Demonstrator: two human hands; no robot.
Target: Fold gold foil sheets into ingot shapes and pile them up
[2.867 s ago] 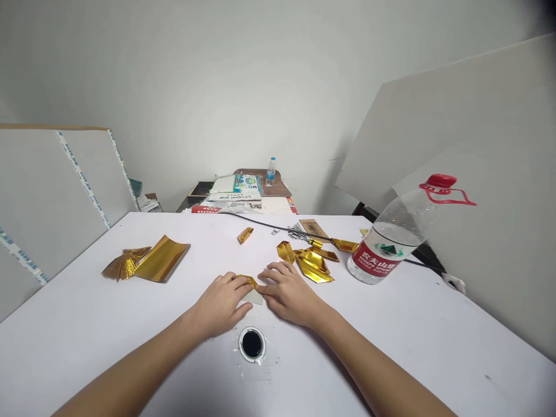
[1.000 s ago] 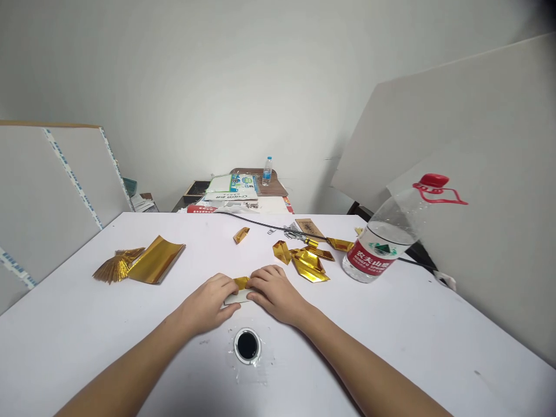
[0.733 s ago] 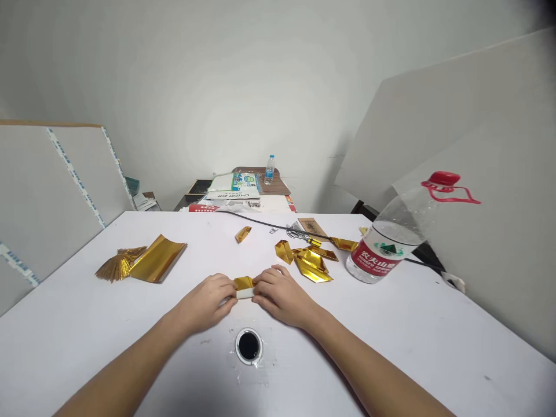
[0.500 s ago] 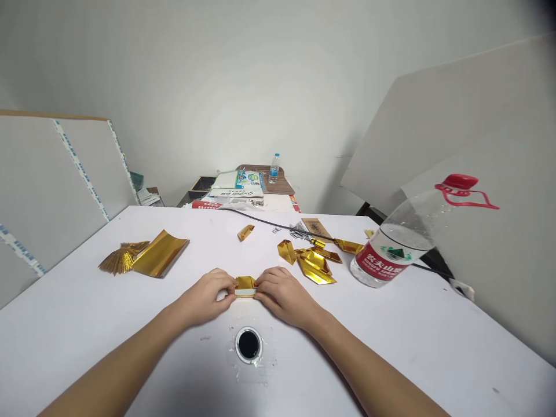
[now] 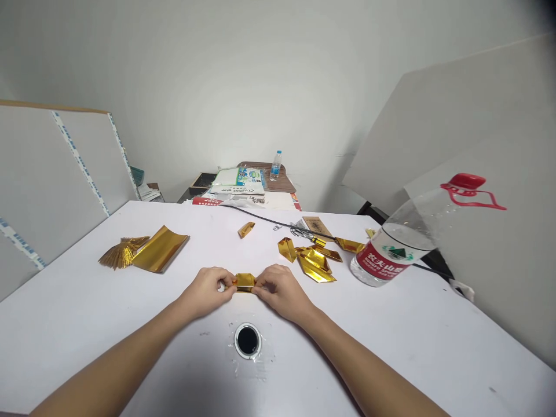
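Observation:
Between my two hands a small folded piece of gold foil paper (image 5: pixel 245 281) lies on the white table (image 5: pixel 182 359). My left hand (image 5: pixel 212 291) pinches its left end between thumb and fingers. At the right end, my right hand (image 5: pixel 278 291) grips it the same way. The foil's outer ends are hidden by my fingertips. Several folded gold paper pieces (image 5: pixel 316 263) lie to the right of my right hand, and one more folded piece (image 5: pixel 247 230) sits farther back. Left of my left hand are a stack of gold foil sheets (image 5: pixel 160 250) and a fanned gold bundle (image 5: pixel 124 253).
A large water bottle (image 5: pixel 386 255) with a red handle stands at the right. A round black-centred disc (image 5: pixel 248 341) is taped down in front of me. A black cable (image 5: pixel 278 222), a yellow-handled screwdriver (image 5: pixel 319 241) and a brown card (image 5: pixel 317 227) lie toward the back.
The white strip along the near side of the foil piece no longer shows; gold covers it now. My fingers have shifted slightly at both ends. The view has tilted a little.

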